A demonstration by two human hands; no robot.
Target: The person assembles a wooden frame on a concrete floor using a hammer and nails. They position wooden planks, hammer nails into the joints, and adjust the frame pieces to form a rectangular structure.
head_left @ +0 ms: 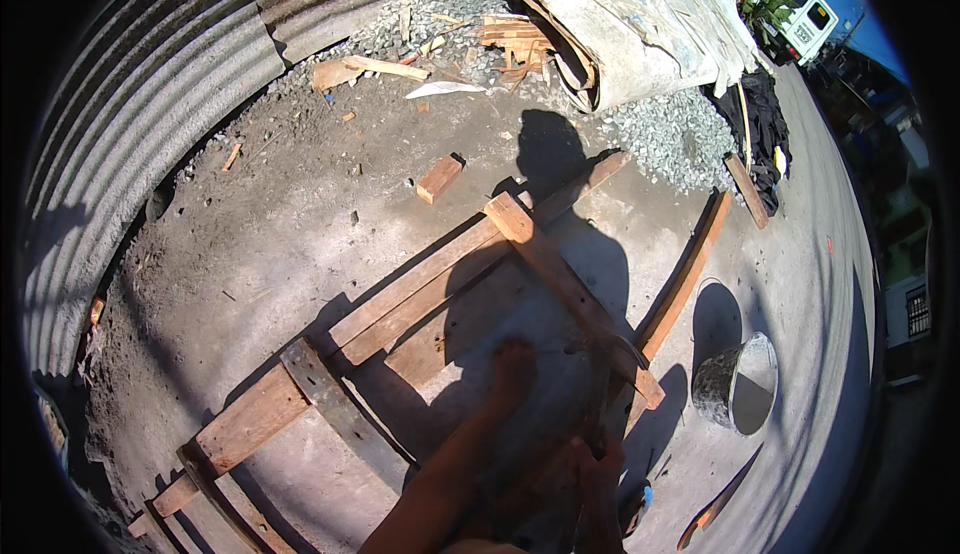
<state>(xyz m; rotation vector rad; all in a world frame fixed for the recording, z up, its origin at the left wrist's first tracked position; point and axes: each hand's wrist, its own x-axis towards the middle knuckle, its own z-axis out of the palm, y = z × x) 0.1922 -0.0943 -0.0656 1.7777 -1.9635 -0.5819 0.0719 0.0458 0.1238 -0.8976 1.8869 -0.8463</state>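
Note:
A wooden frame of nailed lumber, with a long rail [420, 289] and several crosspieces, lies on the ground before me. My left hand [514, 366] is stretched out over the middle of the frame, in my shadow; its fingers are too dark to read. Close to the lower right crosspiece [565, 279], my right hand [597, 462] is closed around something dark and narrow that I cannot make out. A long loose board [690, 279] slants away beyond the frame's right end.
To the right stands a bucket [738, 384] with grey contents. A short wood block [439, 180] lies beyond the frame. Corrugated metal sheeting [150, 124] borders the left. Gravel [675, 139], a large pale sheet [640, 24] and wood scraps [515, 39] are at the back; a white vehicle [808, 19] is farther off.

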